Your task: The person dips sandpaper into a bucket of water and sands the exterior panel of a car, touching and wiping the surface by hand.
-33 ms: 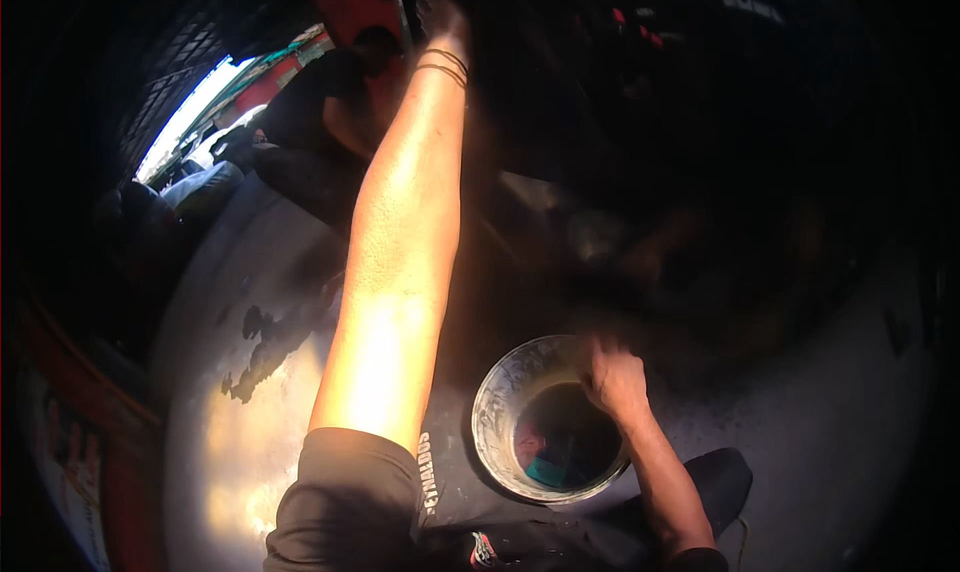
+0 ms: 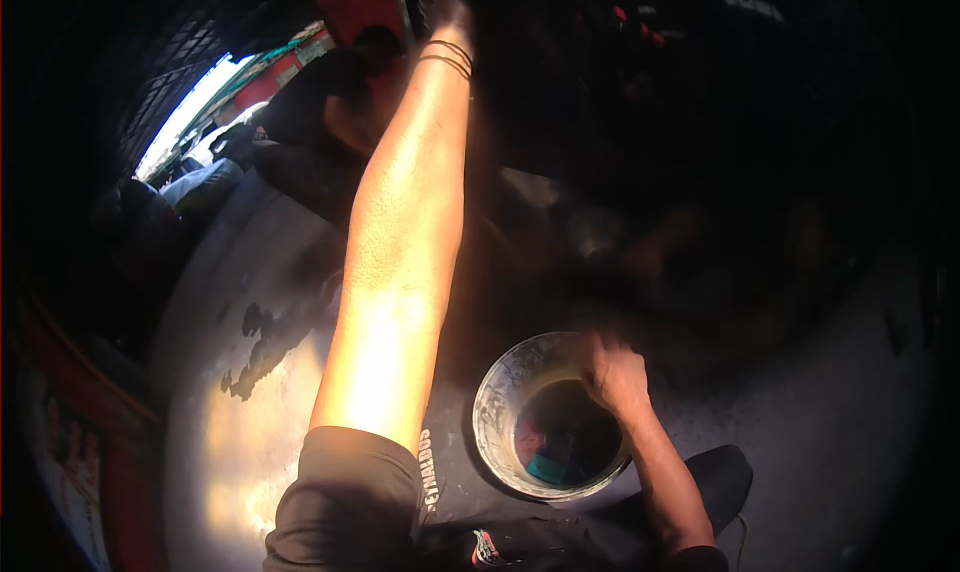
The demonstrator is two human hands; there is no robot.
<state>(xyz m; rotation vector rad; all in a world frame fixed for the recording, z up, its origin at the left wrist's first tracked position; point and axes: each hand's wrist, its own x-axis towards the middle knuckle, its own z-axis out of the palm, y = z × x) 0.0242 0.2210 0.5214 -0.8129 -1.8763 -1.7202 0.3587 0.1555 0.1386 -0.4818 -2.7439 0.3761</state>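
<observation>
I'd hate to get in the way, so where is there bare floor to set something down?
Two patches look free: the sunlit floor, bordered by the left sleeve and a dark stain, and the grey floor beyond the right knee. It's crowded around the bucket, with the right hand at its rim. The upper right is too dark to judge.

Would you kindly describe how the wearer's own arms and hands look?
The left arm has a short dark sleeve and thin dark bands round its wrist. The right hand wears no glove; a dark sleeve edge shows near that elbow.
</observation>
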